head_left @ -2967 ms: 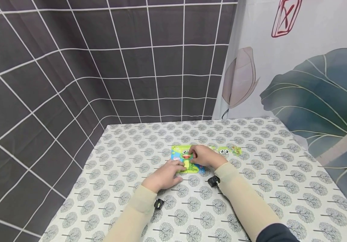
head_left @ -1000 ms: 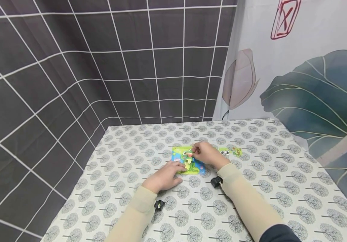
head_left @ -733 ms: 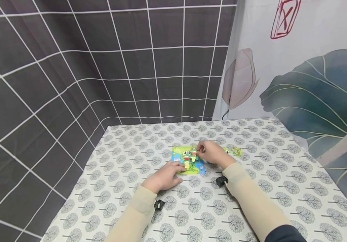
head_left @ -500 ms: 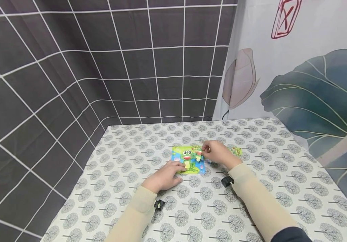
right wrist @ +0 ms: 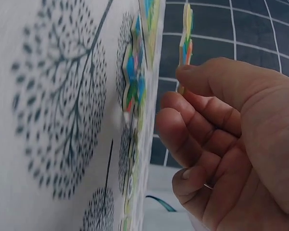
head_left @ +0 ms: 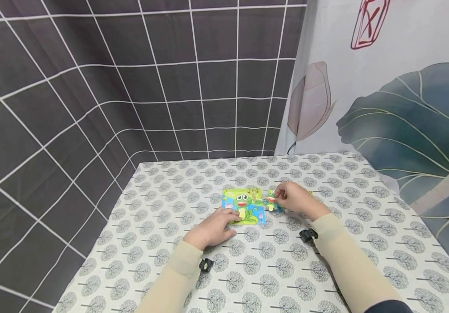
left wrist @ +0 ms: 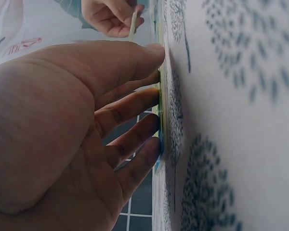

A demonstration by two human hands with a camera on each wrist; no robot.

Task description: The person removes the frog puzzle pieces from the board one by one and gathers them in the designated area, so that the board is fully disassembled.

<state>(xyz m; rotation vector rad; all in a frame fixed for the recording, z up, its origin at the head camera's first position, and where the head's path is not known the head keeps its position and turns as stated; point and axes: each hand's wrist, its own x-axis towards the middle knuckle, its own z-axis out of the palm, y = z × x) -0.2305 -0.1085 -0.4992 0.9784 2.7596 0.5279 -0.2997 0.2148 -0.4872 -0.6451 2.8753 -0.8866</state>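
Right hand [head_left: 293,199] now just right of the frog puzzle board [head_left: 243,206] at centre frame, off the frog's face where it hovered a second ago; thumb and fingers pinching a small puzzle piece [head_left: 270,200] lifted clear, seen edge-on in the right wrist view [right wrist: 186,36]. Left hand [head_left: 212,228] unmoved, straight fingertips [left wrist: 151,98] pressed on the board's near edge, pinning it to the counter [head_left: 365,243]. More loose pieces [right wrist: 134,79] beside the board. Looks like a piece taken out rather than fitted

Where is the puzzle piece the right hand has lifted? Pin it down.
In the head view the puzzle piece is pinched by the right hand, just right of the frog puzzle board, above the loose pieces.
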